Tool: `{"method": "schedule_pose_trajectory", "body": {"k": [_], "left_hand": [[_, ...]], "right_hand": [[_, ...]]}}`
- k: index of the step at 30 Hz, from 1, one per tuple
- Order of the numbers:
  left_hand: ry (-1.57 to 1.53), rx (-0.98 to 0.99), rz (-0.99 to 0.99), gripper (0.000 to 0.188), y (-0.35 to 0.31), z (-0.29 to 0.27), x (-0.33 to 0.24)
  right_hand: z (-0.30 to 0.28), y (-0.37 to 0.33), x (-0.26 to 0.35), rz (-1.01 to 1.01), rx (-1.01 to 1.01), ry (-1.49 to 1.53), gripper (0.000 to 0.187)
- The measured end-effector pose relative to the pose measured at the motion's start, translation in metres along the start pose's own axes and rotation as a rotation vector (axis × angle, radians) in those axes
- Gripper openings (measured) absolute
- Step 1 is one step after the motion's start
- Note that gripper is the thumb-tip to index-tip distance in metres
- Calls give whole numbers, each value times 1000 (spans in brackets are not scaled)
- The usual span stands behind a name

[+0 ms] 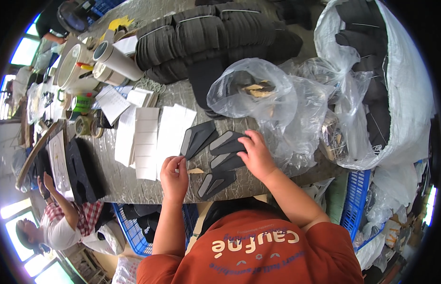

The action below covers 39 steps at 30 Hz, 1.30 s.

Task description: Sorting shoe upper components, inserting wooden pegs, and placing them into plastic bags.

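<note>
1. Black angular flat pieces (232, 144) with pale grey strips lie in a loose cluster on the creased grey table covering (121, 187), to the left and near side of the open clear plastic bag (279, 106)
2. Left of the bag and nearer the person, the left hand (174, 177) has its thumb and fingertips drawn together at the lower tip of the leftmost piece (200, 138); I cannot tell whether they pinch it
3. Just on the near side of the bag, the right hand (256, 154) bends its fingers against the right ends of two pieces; I cannot tell whether it clamps them
4. Both hands are apart, with pieces between them; the nearest piece (219, 184) lies untouched, farther to the near side of the bag
5. Left of the bag are white paper sheets (175, 124), partly overlapping
6. Beyond the bag and to its left are ribbed bundles of dark grey pieces (201, 38)
7. Right of the bag stands a white sack (412, 99) with dark pieces inside
8. Well to the left of the bag are a pale tumbler (118, 60), a tape roll (82, 125) and, farther left, a co-worker (62, 227) in a checked garment
</note>
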State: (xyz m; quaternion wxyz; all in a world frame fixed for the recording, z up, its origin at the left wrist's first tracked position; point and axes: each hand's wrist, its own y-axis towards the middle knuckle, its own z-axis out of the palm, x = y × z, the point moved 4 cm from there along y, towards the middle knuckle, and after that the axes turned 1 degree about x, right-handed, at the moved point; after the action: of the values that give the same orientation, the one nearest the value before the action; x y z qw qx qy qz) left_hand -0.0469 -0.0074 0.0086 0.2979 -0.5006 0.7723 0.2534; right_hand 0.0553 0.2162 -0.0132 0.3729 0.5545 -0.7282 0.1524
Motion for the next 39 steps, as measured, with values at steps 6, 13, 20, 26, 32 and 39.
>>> {"method": "schedule_pose_trajectory", "body": {"k": [6, 13, 20, 26, 32, 39], "left_hand": [[-257, 65, 440, 15, 70, 47, -110], [75, 269, 499, 18, 156, 141, -146], [-315, 656, 10, 19, 186, 145, -134], [-541, 825, -284, 15, 189, 140, -123], [-445, 939, -228, 17, 183, 138, -130], [-450, 1019, -167, 15, 175, 129, -128]], "right_hand": [[-51, 34, 15, -94, -226, -238, 37], [-49, 54, -18, 71, 77, -470, 39], [-58, 47, -26, 83, 80, -399, 37], [-67, 53, -22, 51, 85, -387, 35], [-79, 82, -35, 138, -10, -279, 19], [-71, 104, -67, 150, -78, -463, 25]]}}
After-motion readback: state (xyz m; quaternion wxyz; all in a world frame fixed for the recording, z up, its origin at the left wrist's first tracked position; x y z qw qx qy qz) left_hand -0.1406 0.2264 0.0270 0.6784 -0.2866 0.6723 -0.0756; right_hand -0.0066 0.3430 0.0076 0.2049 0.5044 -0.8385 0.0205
